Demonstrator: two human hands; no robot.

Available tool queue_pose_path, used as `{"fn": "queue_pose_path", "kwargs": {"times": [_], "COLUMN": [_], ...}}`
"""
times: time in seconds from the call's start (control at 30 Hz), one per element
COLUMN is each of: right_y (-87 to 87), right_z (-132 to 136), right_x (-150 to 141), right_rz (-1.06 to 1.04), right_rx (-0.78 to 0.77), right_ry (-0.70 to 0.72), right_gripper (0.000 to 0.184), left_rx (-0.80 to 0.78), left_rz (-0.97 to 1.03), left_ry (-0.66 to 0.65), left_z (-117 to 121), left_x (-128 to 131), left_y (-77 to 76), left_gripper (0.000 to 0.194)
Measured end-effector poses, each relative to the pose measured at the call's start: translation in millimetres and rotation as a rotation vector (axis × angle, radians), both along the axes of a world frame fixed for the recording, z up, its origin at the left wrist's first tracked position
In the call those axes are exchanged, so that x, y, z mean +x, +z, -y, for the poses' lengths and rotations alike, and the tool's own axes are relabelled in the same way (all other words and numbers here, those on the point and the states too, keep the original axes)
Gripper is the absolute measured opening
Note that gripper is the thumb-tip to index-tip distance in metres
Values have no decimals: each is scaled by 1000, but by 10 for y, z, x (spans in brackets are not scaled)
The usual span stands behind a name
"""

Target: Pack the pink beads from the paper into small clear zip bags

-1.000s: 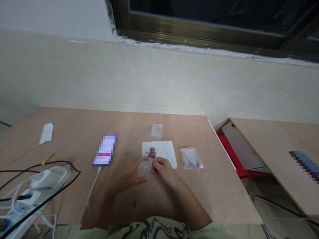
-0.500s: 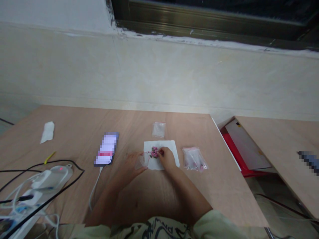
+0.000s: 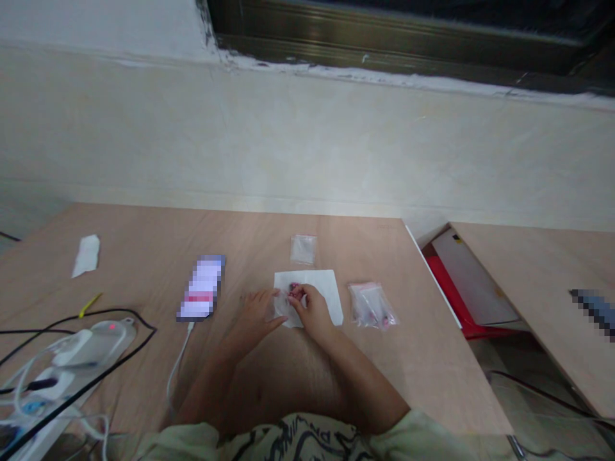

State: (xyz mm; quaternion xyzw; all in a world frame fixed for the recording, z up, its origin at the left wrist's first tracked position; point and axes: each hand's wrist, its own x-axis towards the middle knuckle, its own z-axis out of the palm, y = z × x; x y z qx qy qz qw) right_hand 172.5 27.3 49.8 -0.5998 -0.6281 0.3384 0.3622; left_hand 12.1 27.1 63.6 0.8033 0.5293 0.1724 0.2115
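My left hand is curved around a small clear plastic bag or pouch, its thumb and fingers at the pouch's edges. The pouch lies over the left part of a white sheet of paper. My right hand pinches a small cluster of dark pink beads above the paper, at the mouth of the pouch. Fingers partly hide the cluster, and the pouch's exact shape is hard to make out.
A flat clear zip bag lies behind the paper. Another zip bag with small pink pieces is to the right. A phone on a white cable lies left, near a power strip with tangled cords. A white scrap lies far left.
My right hand has moved slightly left with the pink bead cluster, which now sits gathered under the fingertips and closer to the pouch. My left hand keeps its place at the pouch.
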Motion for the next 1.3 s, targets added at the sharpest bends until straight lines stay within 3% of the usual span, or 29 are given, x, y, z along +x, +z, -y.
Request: {"fn": "queue_pose_path", "kwargs": {"times": [0.1, 0.27, 0.4, 0.5, 0.63, 0.8, 1.0, 1.13, 1.3], "right_y": [-118, -230, -188, -117, -48, -139, -276, -219, -85], "right_z": [46, 69, 62, 67, 88, 110, 112, 103, 116], "right_x": [20, 38, 38, 14, -76, -77, -47, -69, -93], "right_rz": [139, 227, 218, 94, -91, 61, 281, 219, 47], "right_rx": [-60, -118, -117, -92, 1, 32, 3, 16, 89], "right_ry": [-111, -54, -79, -105, -11, -101, -42, -73, 10], "right_gripper": [11, 4, 3, 3, 6, 10, 11, 10, 8], "left_rx": [8, 9, -11, -13, 12, 17, 37, 22, -7], "left_rz": [-10, -6, -18, -19, -16, -27, -37, -37, -37], "left_ry": [17, 25, 20, 31, 5, 18, 18, 30, 9], "left_z": [24, 67, 83, 88, 78, 45, 51, 69, 70], "left_x": [-44, -104, -91, -59, -23, -59, -106, -74, -19], "left_y": [-19, -30, -14, -11, -11, -39, -82, -65, 5], "left_gripper": [43, 42, 44, 43, 42, 44, 41, 42, 41]}}
